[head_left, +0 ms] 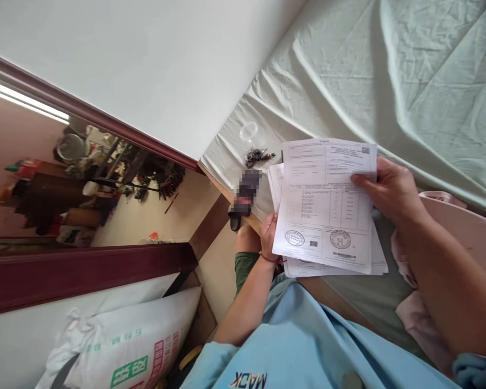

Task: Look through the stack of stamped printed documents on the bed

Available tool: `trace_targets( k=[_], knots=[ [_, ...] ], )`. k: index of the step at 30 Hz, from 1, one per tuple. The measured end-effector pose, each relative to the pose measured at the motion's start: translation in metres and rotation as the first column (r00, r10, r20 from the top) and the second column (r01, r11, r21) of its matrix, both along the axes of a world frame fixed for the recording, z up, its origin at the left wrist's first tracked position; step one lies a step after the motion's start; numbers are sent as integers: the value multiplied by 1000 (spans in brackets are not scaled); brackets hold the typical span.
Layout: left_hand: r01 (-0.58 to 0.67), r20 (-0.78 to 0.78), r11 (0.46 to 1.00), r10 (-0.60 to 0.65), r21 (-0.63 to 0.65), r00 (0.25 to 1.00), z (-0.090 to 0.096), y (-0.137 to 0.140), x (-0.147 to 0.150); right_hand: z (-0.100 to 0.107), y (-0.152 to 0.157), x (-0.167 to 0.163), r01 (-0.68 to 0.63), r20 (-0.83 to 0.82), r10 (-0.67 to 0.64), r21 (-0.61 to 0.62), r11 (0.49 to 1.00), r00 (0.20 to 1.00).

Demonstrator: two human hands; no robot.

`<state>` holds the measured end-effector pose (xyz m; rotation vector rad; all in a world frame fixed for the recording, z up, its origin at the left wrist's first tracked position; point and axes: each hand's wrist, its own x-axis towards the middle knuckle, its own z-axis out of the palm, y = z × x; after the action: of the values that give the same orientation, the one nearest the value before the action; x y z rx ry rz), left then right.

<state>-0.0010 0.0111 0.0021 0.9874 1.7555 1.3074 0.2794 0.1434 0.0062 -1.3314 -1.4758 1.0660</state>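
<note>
"Blue shirt [308, 329] sits nearest my lens. What's gripped?"
"I see the right hand [392, 186] pinching the printed sheet [316, 205] by its right edge, the left hand [268, 235] closed on papers [378, 248] beneath, its fingers partly hidden."
"Where's the sheet?"
"Just before the shirt; keys [256, 157] lie beyond on pale green cloth [340, 102]."

Through my remote feed I'm looking into what seems a home; a wrinkled green sheet [328, 97] is covering a broad, bed-like surface, and keys [255, 156] are lying on it. Beyond the maroon door frame [93, 278], a metal basin [72, 147] is sitting among household clutter [117, 167]; a printed sack [146, 335] is standing nearer.
</note>
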Motion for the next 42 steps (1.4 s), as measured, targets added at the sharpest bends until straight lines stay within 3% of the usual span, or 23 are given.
trace_targets(
  k=[5,15,25,42],
  knots=[
    [-36,-64,999,37,10,997,3,-2,3,8,-3,-5,38,33,-36,-73,997,999],
    [-65,70,998,64,19,996,-3,-4,5,5,-4,-10,39,68,-35,-55,998,997],
    [-69,-16,997,70,28,997,-1,-3,7,7,-5,-10,21,74,-19,-23,1000,997],
    [-41,-93,999,44,34,995,-5,-4,8,10,-7,-13,6,70,-1,-68,998,998]
  ],
)
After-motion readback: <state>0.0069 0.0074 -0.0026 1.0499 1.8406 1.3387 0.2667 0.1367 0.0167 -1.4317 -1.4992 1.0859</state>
